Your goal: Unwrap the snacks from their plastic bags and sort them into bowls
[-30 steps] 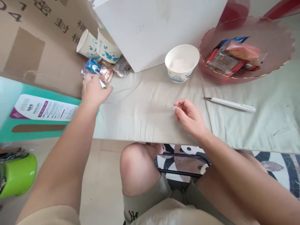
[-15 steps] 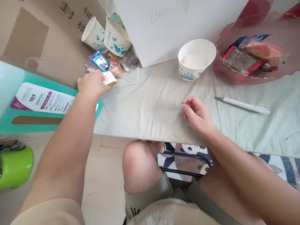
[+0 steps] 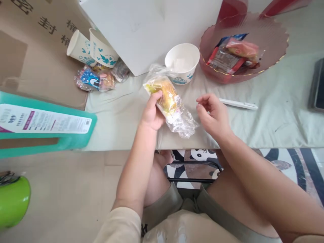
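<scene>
My left hand (image 3: 151, 112) is closed round a yellow snack in a clear plastic wrapper (image 3: 169, 99), held over the pale green cloth near the table's front edge. My right hand (image 3: 214, 113) hovers just right of the wrapper with its fingers loosely curled and nothing in them. A white paper bowl (image 3: 182, 62) stands right behind the snack. A white pen-like tool (image 3: 239, 104) lies on the cloth beyond my right hand.
A pink scalloped dish (image 3: 273, 37) with wrapped snacks sits at back right. More wrapped snacks (image 3: 95, 78) and two tipped paper cups (image 3: 89, 50) lie at back left beside a white box (image 3: 141, 27). A teal box (image 3: 45, 123) lies left. A dark device (image 3: 317, 84) is at far right.
My left hand has left the snack pile at back left and come to the middle holding the yellow wrapped snack. My right hand has stayed in about the same place.
</scene>
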`<state>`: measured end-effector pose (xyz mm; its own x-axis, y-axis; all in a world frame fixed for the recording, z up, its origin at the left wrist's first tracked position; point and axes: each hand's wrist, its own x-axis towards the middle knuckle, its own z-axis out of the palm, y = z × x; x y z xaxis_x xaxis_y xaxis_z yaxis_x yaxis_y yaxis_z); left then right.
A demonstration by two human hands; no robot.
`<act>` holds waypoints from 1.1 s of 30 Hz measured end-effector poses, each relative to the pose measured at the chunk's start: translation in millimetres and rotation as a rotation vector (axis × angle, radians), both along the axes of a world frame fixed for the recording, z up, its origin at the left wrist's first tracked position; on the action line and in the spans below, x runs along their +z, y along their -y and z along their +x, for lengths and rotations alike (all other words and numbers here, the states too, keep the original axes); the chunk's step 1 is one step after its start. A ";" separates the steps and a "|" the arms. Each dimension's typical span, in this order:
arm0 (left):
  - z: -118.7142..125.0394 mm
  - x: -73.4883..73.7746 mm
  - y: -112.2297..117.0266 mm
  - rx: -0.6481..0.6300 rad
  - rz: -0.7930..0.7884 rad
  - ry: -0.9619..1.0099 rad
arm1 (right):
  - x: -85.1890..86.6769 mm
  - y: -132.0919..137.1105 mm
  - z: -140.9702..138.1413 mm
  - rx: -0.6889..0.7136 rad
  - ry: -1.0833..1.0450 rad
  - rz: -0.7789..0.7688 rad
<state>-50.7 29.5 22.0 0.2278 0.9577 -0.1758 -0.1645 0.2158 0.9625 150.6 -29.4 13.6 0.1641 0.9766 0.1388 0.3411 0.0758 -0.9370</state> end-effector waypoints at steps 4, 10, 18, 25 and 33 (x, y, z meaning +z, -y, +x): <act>27.8 -19.5 8.6 -0.009 -0.159 0.162 | -4.6 4.3 39.0 -0.083 0.307 0.075; 43.1 -8.9 12.6 -0.012 -0.280 0.341 | -21.5 9.2 77.2 -0.176 0.799 -0.048; 37.7 1.3 7.2 0.075 -0.393 0.583 | -23.0 5.1 77.3 -0.014 0.641 0.110; 38.9 1.2 12.1 0.127 -0.462 0.376 | -18.8 15.6 32.9 0.300 0.448 0.508; 37.4 -13.4 20.9 0.102 -0.213 0.261 | -12.1 18.6 19.3 0.385 0.250 0.512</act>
<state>-13.3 8.6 8.6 0.1965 0.9260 -0.3223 -0.4298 0.3768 0.8206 169.9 -48.0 1.6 -0.2787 0.7601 0.5870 0.4021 0.6474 -0.6474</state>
